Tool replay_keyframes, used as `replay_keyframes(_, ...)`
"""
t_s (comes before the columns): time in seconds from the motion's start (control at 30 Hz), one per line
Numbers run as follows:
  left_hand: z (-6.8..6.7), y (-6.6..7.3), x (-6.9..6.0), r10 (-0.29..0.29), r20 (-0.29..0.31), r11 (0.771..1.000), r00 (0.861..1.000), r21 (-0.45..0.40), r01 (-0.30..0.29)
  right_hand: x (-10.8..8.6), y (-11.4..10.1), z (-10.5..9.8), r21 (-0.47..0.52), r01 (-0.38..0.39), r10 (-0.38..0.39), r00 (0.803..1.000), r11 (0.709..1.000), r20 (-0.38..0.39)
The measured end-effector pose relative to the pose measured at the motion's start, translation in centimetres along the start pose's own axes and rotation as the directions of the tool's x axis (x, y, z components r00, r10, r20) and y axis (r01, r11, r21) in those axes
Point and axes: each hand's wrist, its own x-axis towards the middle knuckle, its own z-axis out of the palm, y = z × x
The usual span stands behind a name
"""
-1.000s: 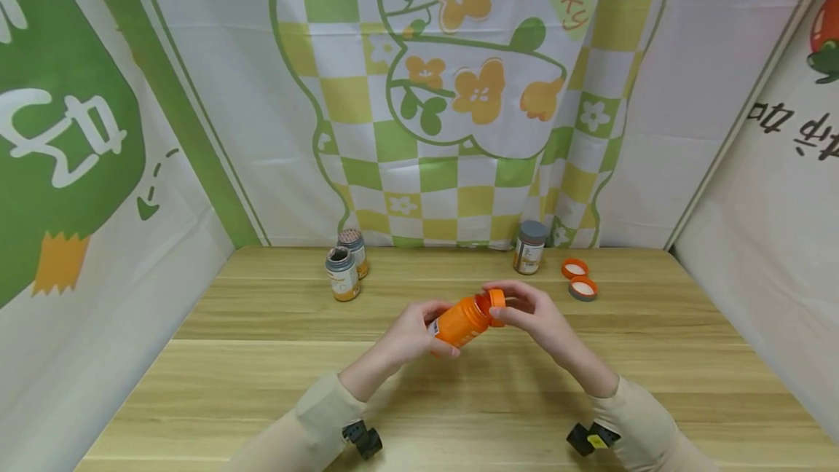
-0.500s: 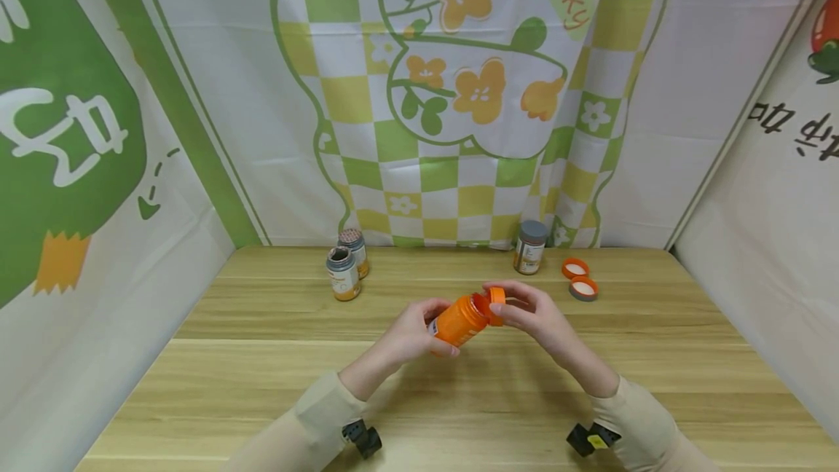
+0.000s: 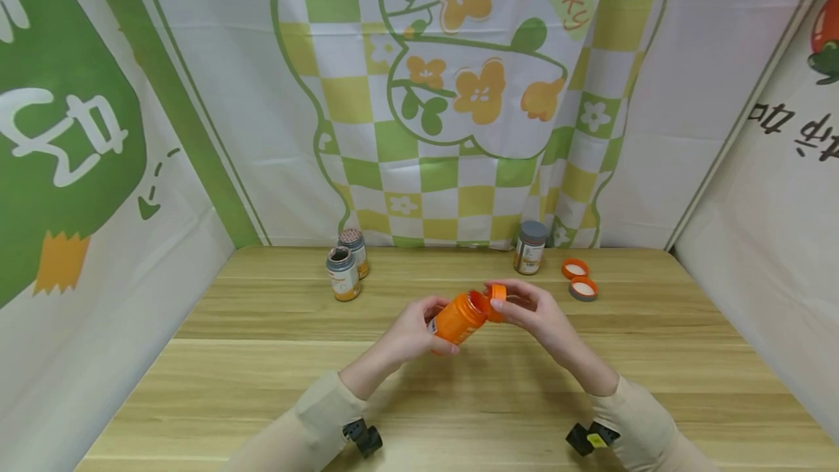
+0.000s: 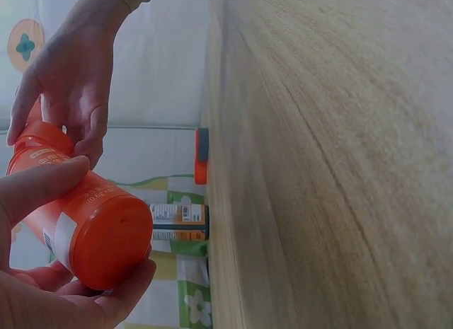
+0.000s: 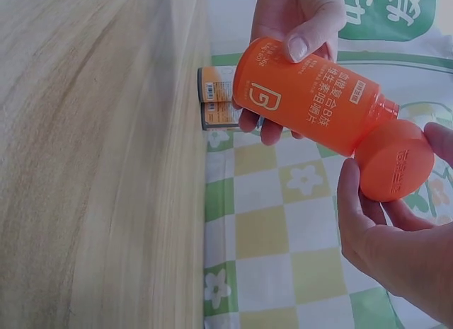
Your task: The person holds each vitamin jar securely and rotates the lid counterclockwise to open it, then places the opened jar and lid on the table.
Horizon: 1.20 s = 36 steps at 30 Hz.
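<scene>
An orange supplement bottle (image 3: 457, 320) is gripped round its body by my left hand (image 3: 419, 330), held tilted above the table with its mouth up and to the right. White lettering covers its side in the right wrist view, and its round base faces the left wrist camera. My right hand (image 3: 534, 312) pinches an orange screw cap (image 5: 395, 161) by its rim. In the right wrist view the cap stands at an angle against the mouth, leaving part of the neck (image 5: 384, 110) bare. What lies inside the bottle is hidden.
Two uncapped jars (image 3: 344, 275) stand close together at the back left of the wooden table (image 3: 262, 377). A grey-lidded jar (image 3: 529, 248) stands at the back right. Beside it lie two loose caps (image 3: 583, 288). A patterned curtain (image 3: 459, 188) hangs behind the table.
Cap and bottle mouth have shifted slightly upward in the head view, and the cap has tilted a little. Both hands keep their hold. The jars and loose caps have stayed where they were.
</scene>
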Motion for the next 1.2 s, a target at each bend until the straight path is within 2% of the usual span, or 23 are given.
replay_keyframes(0.3,-0.3,-0.3,0.2,-0.004,-0.024,1.0,1.0,-0.016,0.004,-0.1,0.1,-0.1,-0.045,0.021,-0.022,1.0,0.999,-0.022)
replay_keyframes(0.8,-1.4,-1.5,0.8,-0.027,-0.119,1.0,0.992,-0.013,0.026,-0.1,0.9,-0.8,0.049,-0.037,0.039,0.998,0.998,-0.039)
replay_keyframes(1.2,-2.0,-2.2,1.0,-0.039,-0.178,0.999,0.983,-0.021,0.036,-0.1,1.6,-1.3,-0.036,-0.021,0.019,0.998,0.999,-0.058)
